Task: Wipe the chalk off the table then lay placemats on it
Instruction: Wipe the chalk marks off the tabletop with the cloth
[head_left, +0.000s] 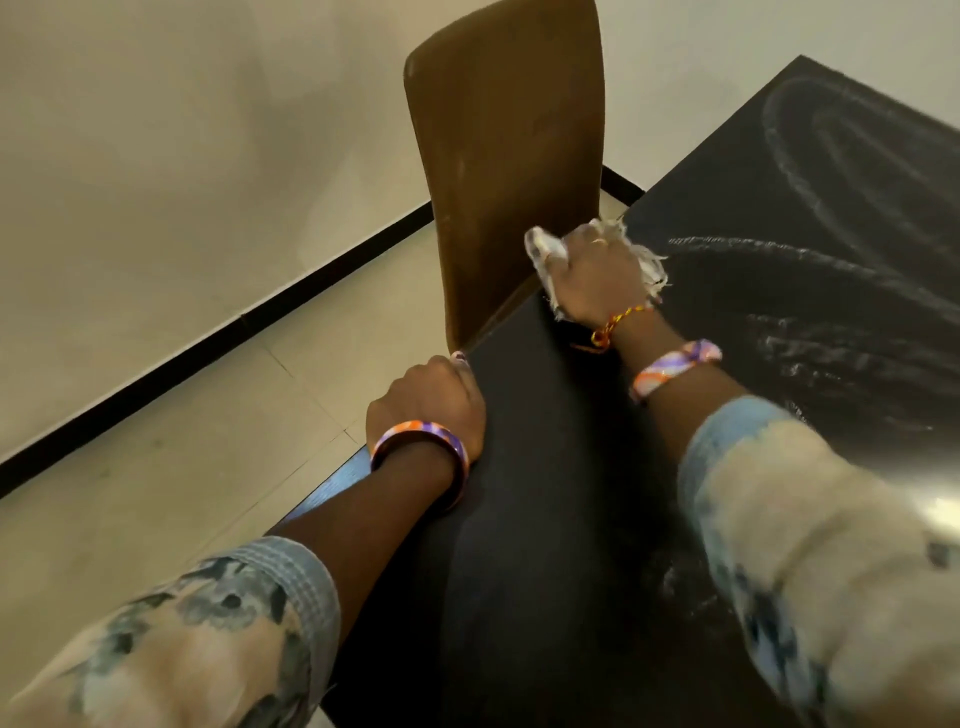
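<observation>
At the desk's (545, 467) left edge, just beside the chair (509, 156), your right hand (597, 275) presses a frayed white cloth (649, 265) flat on the dark top. Its fingers are curled round the cloth and grip it, with tatters sticking out on the right side and past the knuckles.

Your left hand (426, 400) sits nearer you on the same edge, fingers curled over the rim; it looks to be bracing there, though the view hides whether they clamp the underside.

What matters for the next stroke: the chalk (810, 291) lies to the right of the cloth hand and beyond it. The pale streaks run in long arcs, from just right of the cloth out across the top and bending up toward the far right corner. More faint smearing shows near your right sleeve (779, 519). The strip of desk between your two hands looks already dark, so I judge the wiping is partly done.

So the right hand is the nearer one to the work, and a sweep rightward along those arcs should suit. No placemats are in view.
</observation>
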